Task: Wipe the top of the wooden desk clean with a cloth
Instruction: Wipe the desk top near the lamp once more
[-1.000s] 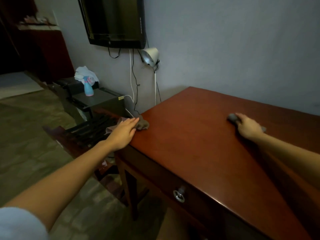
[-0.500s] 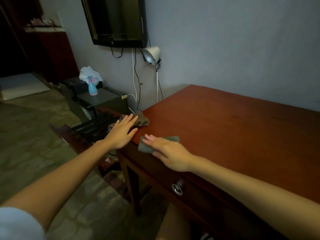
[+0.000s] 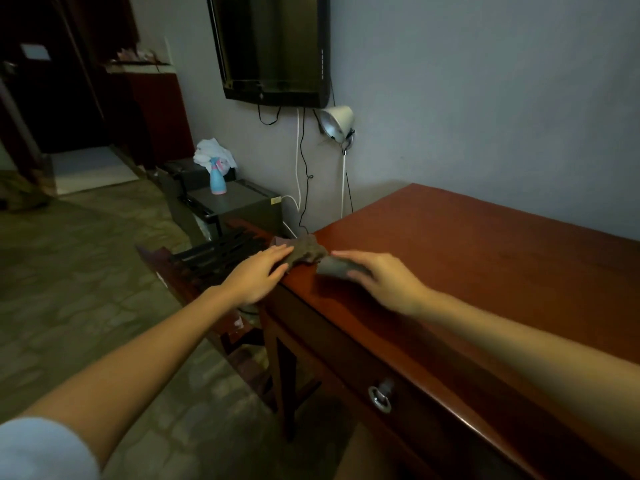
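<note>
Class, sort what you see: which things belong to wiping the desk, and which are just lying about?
Job: wooden desk; grey cloth under right hand; brown rag touched by left hand.
Lying about: spray bottle; white bundle; lamp; television.

the bench (image 3: 467, 271) is seen as smooth, glossy reddish wood; the grey cloth (image 3: 334, 266) is matt, the brown rag (image 3: 308, 251) rough; the drawer's ring pull (image 3: 380, 398) is shiny metal.
</note>
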### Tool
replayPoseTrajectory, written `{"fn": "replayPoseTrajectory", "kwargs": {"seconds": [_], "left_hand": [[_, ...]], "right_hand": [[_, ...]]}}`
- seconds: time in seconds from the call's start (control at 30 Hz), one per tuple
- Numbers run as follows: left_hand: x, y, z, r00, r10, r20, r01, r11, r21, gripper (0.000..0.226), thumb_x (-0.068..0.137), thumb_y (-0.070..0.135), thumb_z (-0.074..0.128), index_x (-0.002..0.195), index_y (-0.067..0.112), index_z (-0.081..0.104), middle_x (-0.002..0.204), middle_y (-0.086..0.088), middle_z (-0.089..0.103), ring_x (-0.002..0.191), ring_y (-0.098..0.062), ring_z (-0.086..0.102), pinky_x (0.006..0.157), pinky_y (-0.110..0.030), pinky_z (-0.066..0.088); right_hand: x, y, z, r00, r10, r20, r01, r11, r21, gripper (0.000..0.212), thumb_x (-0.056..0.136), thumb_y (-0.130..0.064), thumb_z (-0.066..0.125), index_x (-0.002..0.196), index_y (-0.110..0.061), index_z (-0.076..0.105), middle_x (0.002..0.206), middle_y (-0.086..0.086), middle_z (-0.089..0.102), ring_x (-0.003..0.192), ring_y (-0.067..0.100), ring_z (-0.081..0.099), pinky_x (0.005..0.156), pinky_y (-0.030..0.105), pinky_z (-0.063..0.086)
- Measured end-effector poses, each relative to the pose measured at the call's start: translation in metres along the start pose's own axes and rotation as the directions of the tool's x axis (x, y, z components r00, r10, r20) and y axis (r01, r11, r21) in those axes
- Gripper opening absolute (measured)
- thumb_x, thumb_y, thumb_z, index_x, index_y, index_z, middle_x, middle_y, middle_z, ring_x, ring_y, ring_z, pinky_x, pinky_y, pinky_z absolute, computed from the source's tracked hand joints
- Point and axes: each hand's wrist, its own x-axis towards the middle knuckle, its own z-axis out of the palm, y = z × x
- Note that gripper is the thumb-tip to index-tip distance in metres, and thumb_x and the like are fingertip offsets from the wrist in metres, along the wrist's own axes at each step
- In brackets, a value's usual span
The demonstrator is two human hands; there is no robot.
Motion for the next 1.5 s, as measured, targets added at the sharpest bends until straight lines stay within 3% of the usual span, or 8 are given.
{"fn": "replayPoseTrajectory", "kwargs": {"seconds": [0.13, 0.37, 0.6, 0.9, 1.13, 1.37, 1.43, 1.5], "left_hand": [[0.006, -0.002, 0.005, 0.998, 0.040, -0.040, -0.042, 0.998, -0.038, 0.051, 0.103, 0.030, 0.035, 0.152, 0.022, 0.021, 0.159, -0.001, 0.016, 0.147, -0.016, 0.011, 0.121, -0.035, 0.010], [0.031, 0.007, 0.017, 0.982, 0.150, -0.114, -0.151, 0.989, 0.004, 0.049, 0.103, 0.035, 0.033, 0.150, 0.026, 0.026, 0.159, 0.002, 0.018, 0.147, -0.014, 0.009, 0.118, -0.031, 0.003], [0.067, 0.043, 0.018, 0.980, 0.176, -0.097, -0.164, 0.979, 0.117, 0.050, 0.103, 0.031, 0.034, 0.151, 0.021, 0.025, 0.159, 0.000, 0.019, 0.147, -0.014, 0.012, 0.119, -0.029, 0.007], [0.144, 0.108, 0.061, 0.999, -0.020, 0.036, 0.014, 0.988, 0.155, 0.055, 0.104, 0.035, 0.027, 0.154, 0.018, 0.013, 0.161, -0.003, 0.009, 0.148, -0.017, 0.008, 0.119, -0.034, 0.008], [0.180, 0.103, 0.086, 0.997, -0.069, 0.036, 0.062, 0.983, 0.174, 0.062, 0.099, 0.056, 0.021, 0.153, 0.031, 0.002, 0.161, 0.001, -0.003, 0.148, -0.014, -0.004, 0.118, -0.039, -0.005], [0.182, 0.102, 0.092, 0.996, -0.079, -0.032, 0.083, 0.984, 0.156, 0.062, 0.097, 0.058, 0.018, 0.151, 0.037, -0.002, 0.160, 0.007, -0.008, 0.147, -0.009, -0.008, 0.117, -0.034, -0.008], [0.182, 0.102, 0.093, 0.996, -0.078, -0.032, 0.081, 0.985, 0.151, 0.061, 0.097, 0.058, 0.018, 0.151, 0.037, -0.003, 0.160, 0.007, -0.009, 0.146, -0.009, -0.009, 0.115, -0.033, -0.009], [0.181, 0.103, 0.091, 0.997, -0.073, -0.031, 0.077, 0.986, 0.150, 0.061, 0.098, 0.057, 0.019, 0.151, 0.037, -0.003, 0.160, 0.007, -0.009, 0.146, -0.008, -0.009, 0.116, -0.033, -0.009]], "right_hand": [[-0.015, 0.003, 0.040, 0.983, -0.108, 0.146, 0.116, 0.992, -0.043, 0.051, 0.100, -0.014, 0.040, 0.149, -0.022, 0.026, 0.156, -0.012, 0.015, 0.144, 0.002, 0.010, 0.121, 0.031, 0.012], [-0.064, -0.026, 0.021, 0.836, -0.434, 0.335, 0.428, 0.899, 0.096, 0.045, 0.099, -0.006, 0.040, 0.141, -0.020, 0.045, 0.152, -0.009, 0.035, 0.141, -0.001, 0.024, 0.118, 0.024, 0.019], [-0.028, 0.039, 0.005, 0.948, -0.244, 0.206, 0.226, 0.968, 0.108, 0.050, 0.098, 0.001, 0.035, 0.139, -0.024, 0.047, 0.153, -0.011, 0.032, 0.142, 0.000, 0.022, 0.118, 0.022, 0.019], [0.055, 0.189, -0.030, 0.989, 0.147, 0.023, -0.146, 0.987, -0.070, 0.047, 0.100, -0.005, 0.033, 0.141, -0.024, 0.044, 0.153, -0.004, 0.032, 0.141, 0.010, 0.028, 0.113, 0.019, 0.019], [0.079, 0.318, -0.085, 0.876, 0.472, -0.102, -0.482, 0.866, -0.132, 0.048, 0.099, -0.003, 0.032, 0.143, -0.021, 0.041, 0.156, 0.005, 0.025, 0.143, 0.022, 0.026, 0.116, 0.029, 0.016], [0.110, 0.389, -0.105, 0.521, 0.758, -0.392, -0.838, 0.542, -0.066, 0.052, 0.094, -0.011, 0.038, 0.142, -0.031, 0.039, 0.151, 0.004, 0.037, 0.131, 0.031, 0.043, 0.110, 0.038, 0.034], [0.135, 0.380, -0.097, 0.544, 0.755, -0.365, -0.827, 0.556, -0.082, 0.054, 0.093, -0.011, 0.040, 0.144, -0.028, 0.036, 0.153, 0.004, 0.033, 0.135, 0.030, 0.038, 0.113, 0.037, 0.030], [0.159, 0.363, -0.081, 0.646, 0.705, -0.293, -0.756, 0.644, -0.116, 0.057, 0.093, -0.010, 0.041, 0.147, -0.027, 0.031, 0.157, 0.004, 0.023, 0.141, 0.027, 0.030, 0.116, 0.035, 0.023]]}}
